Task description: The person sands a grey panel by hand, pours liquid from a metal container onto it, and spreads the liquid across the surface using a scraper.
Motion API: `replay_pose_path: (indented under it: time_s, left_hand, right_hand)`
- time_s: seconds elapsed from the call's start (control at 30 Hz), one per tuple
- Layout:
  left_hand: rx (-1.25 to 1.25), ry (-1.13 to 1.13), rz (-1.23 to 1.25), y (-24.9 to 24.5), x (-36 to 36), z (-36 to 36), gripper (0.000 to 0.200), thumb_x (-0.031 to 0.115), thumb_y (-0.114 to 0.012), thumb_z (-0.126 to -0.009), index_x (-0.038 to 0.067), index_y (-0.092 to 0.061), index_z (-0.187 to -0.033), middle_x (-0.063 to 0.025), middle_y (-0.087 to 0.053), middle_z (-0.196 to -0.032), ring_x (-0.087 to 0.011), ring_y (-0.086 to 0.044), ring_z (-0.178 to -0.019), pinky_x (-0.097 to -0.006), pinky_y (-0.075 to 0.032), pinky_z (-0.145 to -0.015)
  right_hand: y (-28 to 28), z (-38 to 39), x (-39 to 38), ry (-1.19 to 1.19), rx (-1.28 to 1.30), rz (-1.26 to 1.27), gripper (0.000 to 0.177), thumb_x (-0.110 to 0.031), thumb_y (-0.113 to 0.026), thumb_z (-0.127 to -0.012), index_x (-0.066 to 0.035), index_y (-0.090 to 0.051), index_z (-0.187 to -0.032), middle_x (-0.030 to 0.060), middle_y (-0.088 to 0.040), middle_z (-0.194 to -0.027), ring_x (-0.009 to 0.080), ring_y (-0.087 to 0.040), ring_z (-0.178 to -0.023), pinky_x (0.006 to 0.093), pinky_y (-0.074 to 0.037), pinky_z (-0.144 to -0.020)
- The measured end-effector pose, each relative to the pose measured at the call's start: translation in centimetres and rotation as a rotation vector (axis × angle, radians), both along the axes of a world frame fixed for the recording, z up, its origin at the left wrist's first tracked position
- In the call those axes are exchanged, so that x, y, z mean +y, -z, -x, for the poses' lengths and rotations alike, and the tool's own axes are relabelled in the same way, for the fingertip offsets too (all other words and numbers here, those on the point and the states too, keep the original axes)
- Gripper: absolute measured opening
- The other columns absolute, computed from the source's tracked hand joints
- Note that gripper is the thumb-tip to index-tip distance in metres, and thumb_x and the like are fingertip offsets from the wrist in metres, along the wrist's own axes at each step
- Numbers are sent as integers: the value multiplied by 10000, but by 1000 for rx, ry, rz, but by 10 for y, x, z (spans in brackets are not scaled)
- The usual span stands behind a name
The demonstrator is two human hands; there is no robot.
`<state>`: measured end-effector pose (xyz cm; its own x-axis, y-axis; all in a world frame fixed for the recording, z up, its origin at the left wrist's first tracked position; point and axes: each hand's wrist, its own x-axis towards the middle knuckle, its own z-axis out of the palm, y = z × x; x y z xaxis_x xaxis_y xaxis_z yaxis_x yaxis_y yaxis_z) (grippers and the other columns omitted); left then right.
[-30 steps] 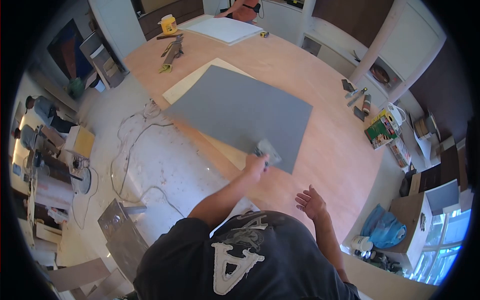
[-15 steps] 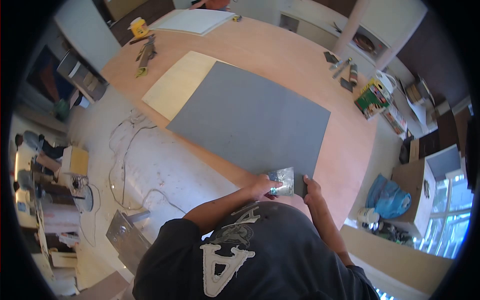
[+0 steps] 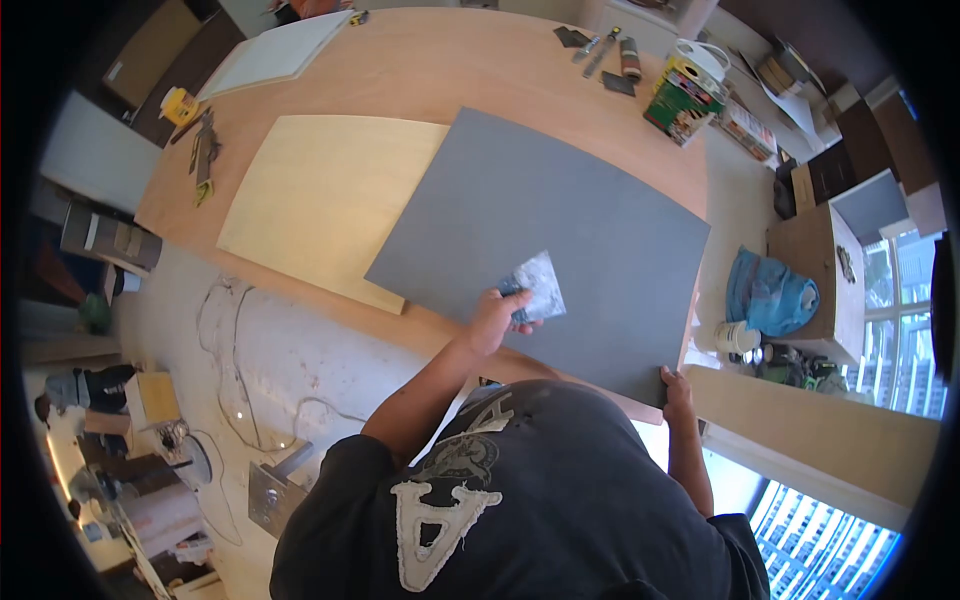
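My left hand (image 3: 497, 318) is closed around a flat, silvery metal scraper (image 3: 541, 284), held above the front part of a large grey sheet (image 3: 560, 200). The scraper's grip is mostly covered by my fingers. At the sheet's near right corner, my right hand (image 3: 678, 393) pinches the edge, thumb on top and fingers hidden beneath. The grey sheet overlaps a pale yellowish board (image 3: 310, 200), which lies to its left on the wooden worktable (image 3: 410, 75).
A white panel (image 3: 275, 60), a yellow tub (image 3: 179, 105) and a tool (image 3: 205, 155) lie at the far left. Blades, a cylinder (image 3: 629, 60) and a green can (image 3: 685, 100) stand at the far right. A cable (image 3: 240, 370) crosses the floor on the left.
The grey sheet has shifted right with my right hand, exposing more of the pale board. My left hand has carried the scraper further in over the sheet. The view has turned.
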<state>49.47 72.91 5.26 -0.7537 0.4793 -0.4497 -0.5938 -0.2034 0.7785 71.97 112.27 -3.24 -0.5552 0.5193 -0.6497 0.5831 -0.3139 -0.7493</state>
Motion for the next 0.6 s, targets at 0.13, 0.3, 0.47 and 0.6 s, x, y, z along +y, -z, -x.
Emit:
replay_pose_path:
  time_s: [0.13, 0.3, 0.47, 0.6]
  left_hand:
    - [95, -154, 174, 12, 24, 24, 278, 230, -640, -979, -5, -682, -1121, -104, -739, -942, -195, -729, -770, -300, -568, -590]
    - [387, -217, 727, 41, 55, 45, 239, 187, -633, -980, 19, -701, -1136, -113, -753, -949, -270, -723, -768, -372, -562, -660]
    - [1079, -309, 1148, 68, 78, 58, 382, 67, -661, -875, 73, -675, -1257, -202, -685, -1213, -417, -639, -1151, -486, -505, -984]
    - [1083, -165, 1363, 93, 84, 74, 523, 55, -664, -829, 90, -619, -1349, -222, -555, -1419, -440, -488, -1345, -538, -404, -1084]
  right_hand:
    - [-4, -28, 50, 18, 48, -101, 361, -209, -660, -977, 85, -646, -1187, 129, -701, -1078, 227, -645, -956, 364, -509, -887]
    - [-41, -49, 93, -33, 39, -260, 337, -183, -674, -945, 106, -678, -1118, 127, -707, -1017, 206, -635, -904, 348, -505, -841]
    - [-24, -54, 147, -125, -11, -269, 377, -230, -663, -958, 72, -680, -1182, 123, -712, -1046, 210, -644, -933, 363, -510, -859]
    - [-12, -30, 180, -307, -67, -337, 371, -240, -648, -970, 70, -682, -1172, 118, -712, -1041, 199, -641, -931, 355, -511, -856]
